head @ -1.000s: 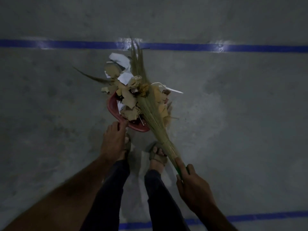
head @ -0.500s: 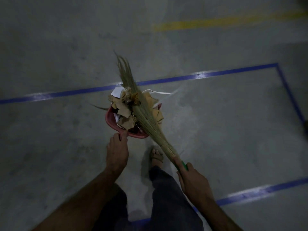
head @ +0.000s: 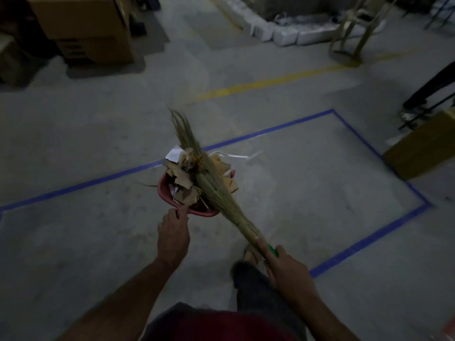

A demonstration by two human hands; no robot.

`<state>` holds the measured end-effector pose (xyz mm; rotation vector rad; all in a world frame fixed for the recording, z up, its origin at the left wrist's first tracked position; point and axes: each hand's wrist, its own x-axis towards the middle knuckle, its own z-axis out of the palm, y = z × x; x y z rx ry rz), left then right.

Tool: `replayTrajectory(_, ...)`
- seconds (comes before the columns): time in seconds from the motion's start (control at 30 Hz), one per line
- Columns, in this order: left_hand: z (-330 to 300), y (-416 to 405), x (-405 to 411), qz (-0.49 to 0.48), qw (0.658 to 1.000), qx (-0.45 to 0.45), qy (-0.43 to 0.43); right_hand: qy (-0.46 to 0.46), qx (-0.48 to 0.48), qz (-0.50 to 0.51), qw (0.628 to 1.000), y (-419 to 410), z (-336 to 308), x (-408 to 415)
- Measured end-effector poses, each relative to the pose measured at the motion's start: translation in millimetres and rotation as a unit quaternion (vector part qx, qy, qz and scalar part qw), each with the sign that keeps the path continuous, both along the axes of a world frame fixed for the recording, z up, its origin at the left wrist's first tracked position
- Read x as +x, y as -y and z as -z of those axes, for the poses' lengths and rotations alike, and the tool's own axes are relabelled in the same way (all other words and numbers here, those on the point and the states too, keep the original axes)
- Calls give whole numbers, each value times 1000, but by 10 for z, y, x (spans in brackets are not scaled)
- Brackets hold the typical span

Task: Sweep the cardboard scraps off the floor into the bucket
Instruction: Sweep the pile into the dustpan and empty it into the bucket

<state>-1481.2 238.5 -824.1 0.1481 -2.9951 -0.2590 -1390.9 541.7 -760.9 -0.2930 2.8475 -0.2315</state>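
A red dustpan (head: 164,190) is held off the floor in the middle of the view, heaped with brown cardboard scraps (head: 183,177) and a few white paper bits. My left hand (head: 173,233) grips its near rim. My right hand (head: 286,268) grips the green handle of a straw broom (head: 214,185), whose bristles lie across the heap and press on it, tips pointing away from me. No bucket is in view.
Blue tape lines (head: 369,238) mark a rectangle on the grey concrete floor, with a yellow line (head: 268,82) beyond. Cardboard boxes (head: 91,30) stand far left, another box (head: 423,148) at right, white sacks (head: 283,33) and a stool's legs at the back.
The dustpan with its heap has risen off the floor, broom still laid over it. My view has lifted from straight down to the room ahead, and one leg has stepped forward.
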Motion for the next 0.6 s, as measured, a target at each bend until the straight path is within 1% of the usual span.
replayTrajectory(0.13, -362, -58, 607, 14, 1000, -2, -9, -24, 19, 20, 999, 13, -376, 708)
replayTrajectory(0.2, -503, -104, 910, 23, 1000, 4, -21, -50, 26, 26, 998, -42, -482, 1048)
replayTrajectory(0.3, -640, -218, 1348, 33, 999, 5, -35, -68, 17, 35, 997, -170, -619, 1523)
replayTrajectory(0.43, -735, -534, 1923, 20, 999, -2, -39, -81, -4, 47, 996, -409, -744, 2187)
replayTrajectory(0.53, -777, -829, 2505, 14, 999, 0, -38, -73, -33, 53, 995, -638, -748, 2783)
replayTrajectory(0.6, -781, -977, 2913, 23, 999, -1, -34, -59, -30, 62, 996, -722, -738, 3248)
